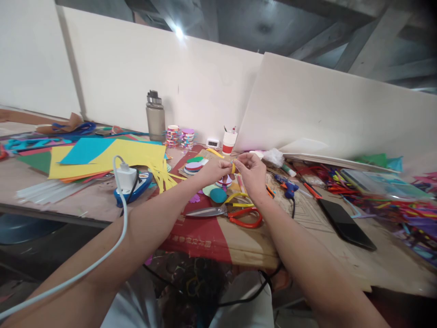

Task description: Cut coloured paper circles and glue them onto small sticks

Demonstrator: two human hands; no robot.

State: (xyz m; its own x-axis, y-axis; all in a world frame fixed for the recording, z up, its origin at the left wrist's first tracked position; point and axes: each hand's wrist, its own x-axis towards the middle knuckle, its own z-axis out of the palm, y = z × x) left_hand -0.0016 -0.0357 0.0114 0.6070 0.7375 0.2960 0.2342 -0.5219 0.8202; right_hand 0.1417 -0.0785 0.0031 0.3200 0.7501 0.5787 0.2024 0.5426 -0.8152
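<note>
My left hand and my right hand meet over the middle of the table, fingertips pinched close together. Between them is a small yellow strip, which both hands hold. Just below the hands lie red-handled scissors and yellow-handled scissors. A teal paper disc and other coloured discs rest beneath my left hand. Behind the hands stands a white and red cup with thin items in it.
Yellow sheets and a blue power strip with a white cable lie left. A bottle stands behind. Rightward are a blue glue gun, a black phone, a plastic case and coloured strips.
</note>
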